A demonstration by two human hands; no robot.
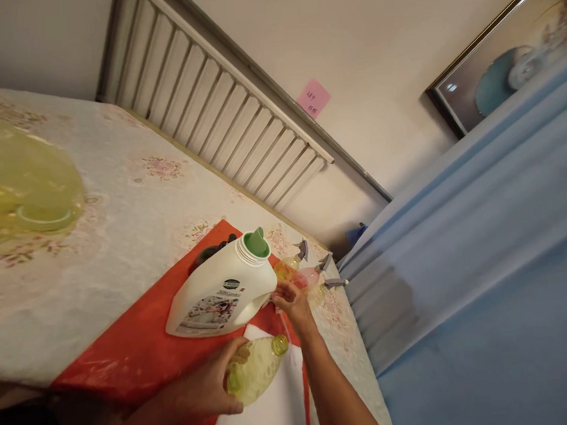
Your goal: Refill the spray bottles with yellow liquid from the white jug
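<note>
Head cam, tilted view. Left hand (207,388) wraps round a small clear bottle (254,368) w/ yellowish liquid, fingers closed on its body; bottle lies slanted, open neck up-right, yellow rim at the mouth. It sits over a white cloth (274,415) on a red mat (141,347).

Right hand (291,301) is just behind a big white detergent jug (221,291), fingers pinched tog. on something thin at the jug's base side; can't tell what it is. Jug is tipped on its side on the mat, green spout (257,242) pointing up-right. Label on jug: dark oval logo plus a picture below, text too small to read.

Beyond the hand, three spray bottles (305,273) stand close tog., grey triggers, orange, pink and pale liquids.

Table has a floral cloth (112,188). Blurry yellow translucent thing (13,183) at left, near the lens. Pink sticky note (314,97) on the wall, handwriting not legible. Framed picture (504,67) upper right, blue fabric (489,241) right.
</note>
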